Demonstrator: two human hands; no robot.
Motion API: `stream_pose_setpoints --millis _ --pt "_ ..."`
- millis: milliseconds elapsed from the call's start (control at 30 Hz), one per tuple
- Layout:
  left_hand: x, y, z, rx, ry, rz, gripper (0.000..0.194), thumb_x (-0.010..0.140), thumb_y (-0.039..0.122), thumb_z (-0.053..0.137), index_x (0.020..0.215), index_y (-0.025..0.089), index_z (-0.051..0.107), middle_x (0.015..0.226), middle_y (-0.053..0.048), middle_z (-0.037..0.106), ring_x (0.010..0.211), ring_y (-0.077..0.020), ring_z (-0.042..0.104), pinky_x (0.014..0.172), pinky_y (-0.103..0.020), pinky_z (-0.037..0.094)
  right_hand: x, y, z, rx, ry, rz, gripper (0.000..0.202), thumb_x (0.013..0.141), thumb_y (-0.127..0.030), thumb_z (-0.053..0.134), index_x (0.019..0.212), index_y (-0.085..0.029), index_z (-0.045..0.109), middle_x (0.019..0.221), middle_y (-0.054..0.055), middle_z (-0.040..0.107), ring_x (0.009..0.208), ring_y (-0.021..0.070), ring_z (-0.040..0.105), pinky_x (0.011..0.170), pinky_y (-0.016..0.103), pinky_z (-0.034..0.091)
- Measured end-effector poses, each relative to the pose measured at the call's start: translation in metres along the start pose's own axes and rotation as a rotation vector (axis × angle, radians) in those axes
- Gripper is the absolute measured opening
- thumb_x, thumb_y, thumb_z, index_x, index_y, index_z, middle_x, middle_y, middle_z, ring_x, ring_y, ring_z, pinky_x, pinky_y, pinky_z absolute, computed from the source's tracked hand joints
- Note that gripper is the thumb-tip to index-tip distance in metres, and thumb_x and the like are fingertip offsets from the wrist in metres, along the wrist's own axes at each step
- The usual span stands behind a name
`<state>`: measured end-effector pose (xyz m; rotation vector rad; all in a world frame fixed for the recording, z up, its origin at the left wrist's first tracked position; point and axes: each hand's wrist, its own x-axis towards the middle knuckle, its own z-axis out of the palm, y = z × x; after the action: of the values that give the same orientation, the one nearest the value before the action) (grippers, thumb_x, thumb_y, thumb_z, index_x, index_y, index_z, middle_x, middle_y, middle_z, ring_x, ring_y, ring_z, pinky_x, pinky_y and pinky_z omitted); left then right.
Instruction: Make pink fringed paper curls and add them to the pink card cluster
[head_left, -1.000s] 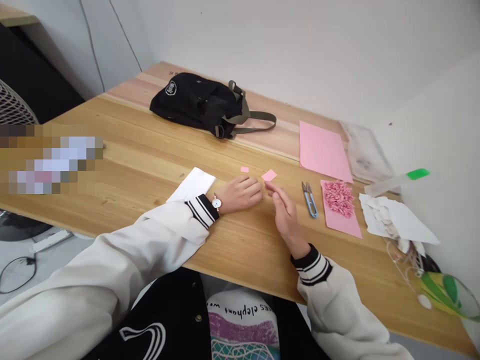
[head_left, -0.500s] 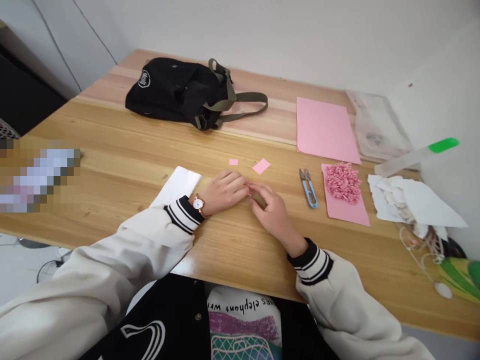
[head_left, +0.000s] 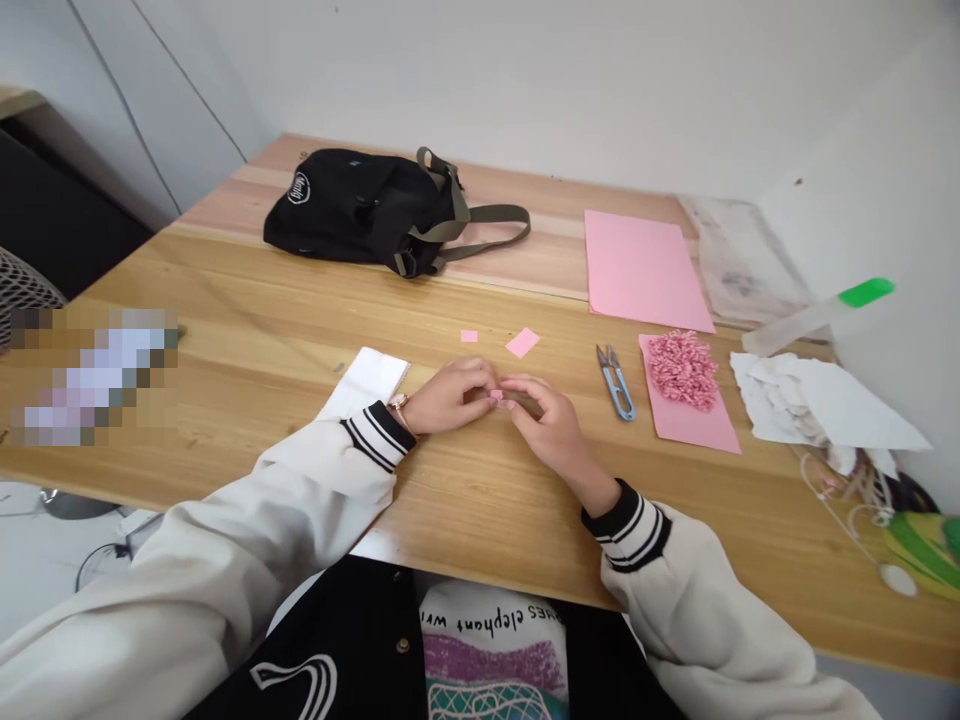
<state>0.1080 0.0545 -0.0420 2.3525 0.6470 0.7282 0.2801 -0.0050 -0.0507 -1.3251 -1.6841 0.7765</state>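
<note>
A small pink piece of paper [head_left: 496,396] shows between the fingertips of both hands, over the middle of the table. My left hand [head_left: 454,393] pinches it from the left, thumb and fingers closed. From the other side my right hand [head_left: 551,420] has its fingertips closed at the same piece. Just beyond the hands lie a small pink paper rectangle [head_left: 469,337] and a larger pink paper piece [head_left: 523,343]. Blue-handled thread snips [head_left: 619,385] rest to the right, blades pointing away. Beside my left wrist is a folded white cloth or paper [head_left: 369,380].
A heap of pink stamen-like strands [head_left: 682,370] sits on a pink sheet [head_left: 701,432]. Behind are a large pink sheet [head_left: 645,265] and a black bag [head_left: 352,210]. White paper [head_left: 862,400] and a green-tipped translucent stick [head_left: 817,315] lie right. A pixelated object [head_left: 97,375] is left.
My left hand has turned, bringing its thumb into sight, and the pink piece now shows clearly between both hands' fingertips. The view has shifted slightly.
</note>
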Motion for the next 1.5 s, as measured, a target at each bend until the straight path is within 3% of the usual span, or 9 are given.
stream_pose_setpoints --millis 233,433,700,1033,1500 --pt "0.0026 -0.0038 -0.0037 -0.289 0.030 -0.221 0.021 0.081 0.031 0.053 0.075 0.012 0.059 0.079 -0.006 0.060 0.075 -0.0141 0.055 0.072 -0.028 0.044 0.0014 0.0042 -0.0010 0.055 0.023 0.047 0.021 0.080 -0.021 0.050 0.095 -0.020 0.065 0.103 0.008 0.067 0.098 0.0195 0.061 0.090 0.037 0.046" --pt "0.0017 -0.0055 -0.0021 -0.295 0.031 -0.224 0.018 0.080 0.029 0.054 0.075 0.012 0.060 0.079 -0.005 0.062 0.074 -0.0135 0.055 0.072 -0.028 0.043 0.0044 0.0022 0.0003 0.120 0.061 0.116 0.018 0.081 -0.028 0.053 0.086 -0.020 0.068 0.097 0.008 0.069 0.095 0.0199 0.062 0.089 0.037 0.046" --pt "0.0015 -0.0066 -0.0001 -0.263 0.036 -0.227 0.017 0.079 0.028 0.057 0.073 0.012 0.060 0.076 -0.004 0.061 0.072 -0.0118 0.054 0.070 -0.024 0.043 0.0044 0.0016 0.0002 0.119 0.035 0.086 0.018 0.077 -0.035 0.060 0.080 -0.021 0.071 0.096 0.008 0.069 0.093 0.0204 0.063 0.087 0.039 0.048" --pt "0.0017 -0.0102 0.0005 -0.213 -0.019 -0.223 0.012 0.079 0.025 0.058 0.075 0.013 0.058 0.080 -0.004 0.059 0.074 -0.0106 0.053 0.070 -0.022 0.042 0.0055 0.0091 0.0006 0.083 0.034 0.096 0.017 0.071 -0.038 0.066 0.078 -0.023 0.072 0.095 0.007 0.069 0.090 0.0227 0.064 0.086 0.041 0.049" --pt "0.0019 -0.0097 -0.0003 -0.228 -0.016 -0.208 0.014 0.080 0.026 0.057 0.076 0.012 0.059 0.079 -0.004 0.060 0.072 -0.0104 0.052 0.069 -0.022 0.041 0.0053 0.0075 -0.0010 0.087 0.020 0.094 0.017 0.074 -0.037 0.063 0.078 -0.023 0.071 0.094 0.007 0.069 0.090 0.0213 0.064 0.083 0.038 0.051"
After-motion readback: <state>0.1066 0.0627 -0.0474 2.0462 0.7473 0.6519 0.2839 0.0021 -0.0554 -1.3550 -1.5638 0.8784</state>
